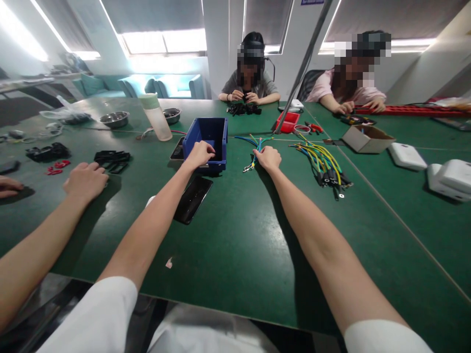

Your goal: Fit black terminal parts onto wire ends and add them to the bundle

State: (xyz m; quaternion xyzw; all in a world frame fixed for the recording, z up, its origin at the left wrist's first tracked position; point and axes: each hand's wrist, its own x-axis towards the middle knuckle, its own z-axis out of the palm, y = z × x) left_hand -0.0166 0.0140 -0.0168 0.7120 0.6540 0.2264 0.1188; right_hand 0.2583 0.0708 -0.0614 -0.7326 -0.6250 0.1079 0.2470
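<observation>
My left hand (199, 153) reaches far out and curls its fingers over the near rim of a blue plastic bin (209, 131) that stands on the green table (239, 235). To the right of the bin, my right hand (268, 158) lies closed on the near end of a small bundle of coloured wires (254, 143). The wires fan out away from me with blue, yellow and green strands. What lies inside the bin does not show.
A black phone (193, 198) lies under my left forearm. A larger cable bundle (324, 164), a cardboard box (366, 138) and white devices (406, 156) are on the right. A neighbour's hand (85, 181) rests at left by black parts (112, 159). Two people sit opposite.
</observation>
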